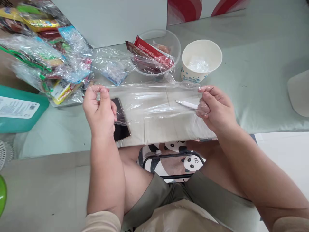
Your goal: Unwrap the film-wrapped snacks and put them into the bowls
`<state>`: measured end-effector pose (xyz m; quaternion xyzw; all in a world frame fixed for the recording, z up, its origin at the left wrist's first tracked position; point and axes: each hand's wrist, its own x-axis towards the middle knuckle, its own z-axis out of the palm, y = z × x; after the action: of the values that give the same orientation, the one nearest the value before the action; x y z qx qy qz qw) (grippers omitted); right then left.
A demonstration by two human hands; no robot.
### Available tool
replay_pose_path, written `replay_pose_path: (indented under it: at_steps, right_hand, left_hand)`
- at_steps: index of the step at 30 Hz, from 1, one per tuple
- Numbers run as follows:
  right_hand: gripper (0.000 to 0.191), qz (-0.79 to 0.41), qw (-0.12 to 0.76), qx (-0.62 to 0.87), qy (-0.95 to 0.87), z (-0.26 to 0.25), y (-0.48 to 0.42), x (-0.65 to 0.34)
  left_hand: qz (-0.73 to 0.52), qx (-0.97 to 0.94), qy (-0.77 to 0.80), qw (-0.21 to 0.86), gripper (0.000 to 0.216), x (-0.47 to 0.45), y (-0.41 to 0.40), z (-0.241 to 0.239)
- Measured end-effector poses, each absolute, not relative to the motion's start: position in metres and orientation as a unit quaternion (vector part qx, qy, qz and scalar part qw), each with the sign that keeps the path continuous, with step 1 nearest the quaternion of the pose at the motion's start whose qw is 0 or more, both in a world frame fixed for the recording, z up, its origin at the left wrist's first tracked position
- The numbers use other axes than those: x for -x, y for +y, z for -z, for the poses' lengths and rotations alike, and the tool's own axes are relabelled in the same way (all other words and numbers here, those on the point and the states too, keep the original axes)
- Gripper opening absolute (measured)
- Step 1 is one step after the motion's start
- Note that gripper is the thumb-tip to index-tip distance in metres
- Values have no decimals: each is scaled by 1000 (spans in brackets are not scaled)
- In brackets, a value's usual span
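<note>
A clear plastic bag [149, 100] is stretched flat between both hands above the table edge. My left hand [98, 109] pinches its left end, fingers closed. My right hand [214, 108] pinches its right end, fingers closed. Under the bag lies a beige paper sheet [166, 127] with a small white blade-like tool [187, 104] on it. A black phone [120, 120] lies by my left hand, partly under the plastic.
A clear bowl [175, 43] holds red snack packets. A white paper cup [201, 59] stands right of it. Wrapped snacks [43, 58] pile at the far left beside a green box [19, 109]. A panda-print stool [173, 161] shows between my knees.
</note>
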<state>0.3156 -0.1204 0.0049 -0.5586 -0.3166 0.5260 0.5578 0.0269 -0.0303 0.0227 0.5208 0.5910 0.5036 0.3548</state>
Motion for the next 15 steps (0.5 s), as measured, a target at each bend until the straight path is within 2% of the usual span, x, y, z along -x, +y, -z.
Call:
replay_pose_path:
  at_steps: [3, 9, 12, 15]
  right_hand:
    - [28, -510, 557, 564, -334, -8, -120, -322]
    - [24, -503, 577, 563, -312, -13, -120, -324]
    - [21, -512, 577, 561, -301, -16, -120, -325]
    - [20, -516, 586, 562, -272, -17, -119, -329]
  left_hand:
    - [-493, -537, 590, 347, 42, -22, -27, -20]
    - [-457, -533, 623, 346, 20, -18, -26, -20]
    - [-446, -529, 633, 348, 23, -17, -24, -24]
    - [-453, -506, 620, 393, 36, -16, -24, -26]
